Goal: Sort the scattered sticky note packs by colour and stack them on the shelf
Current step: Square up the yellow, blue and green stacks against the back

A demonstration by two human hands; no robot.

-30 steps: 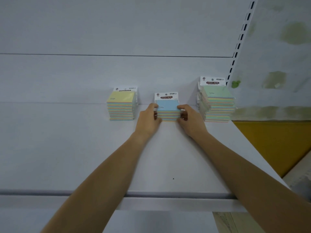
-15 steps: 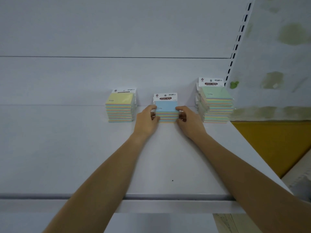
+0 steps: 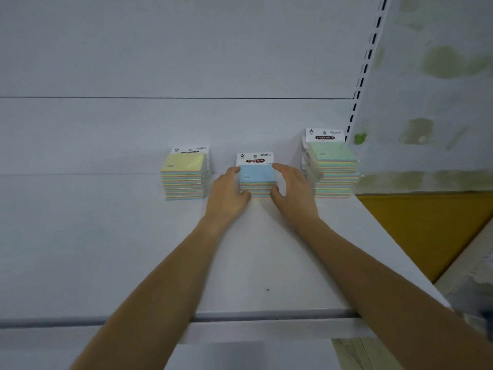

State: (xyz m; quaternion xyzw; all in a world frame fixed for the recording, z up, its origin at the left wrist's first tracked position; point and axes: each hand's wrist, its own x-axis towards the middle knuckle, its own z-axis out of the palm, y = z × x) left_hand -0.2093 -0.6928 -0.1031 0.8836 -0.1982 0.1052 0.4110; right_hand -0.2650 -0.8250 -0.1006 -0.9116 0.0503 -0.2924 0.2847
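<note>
Head view: squaring the blue-topped stack (image 3: pixel 257 180) on the shelf (image 3: pixel 106 249).
The left hand (image 3: pixel 229 193) and right hand (image 3: pixel 290 190) cup its two sides, thumbs at the front. Press inward evenly so no pack slides. The yellow-topped stack (image 3: pixel 184 173) stands to its left and the green-topped stack (image 3: pixel 333 169) to its right, both apart. Its back edge is hidden, possibly uneven.

Yellow pile (image 3: pixel 184 174), blue pile (image 3: pixel 257 180), green pile (image 3: pixel 334 166) (striped).
</note>
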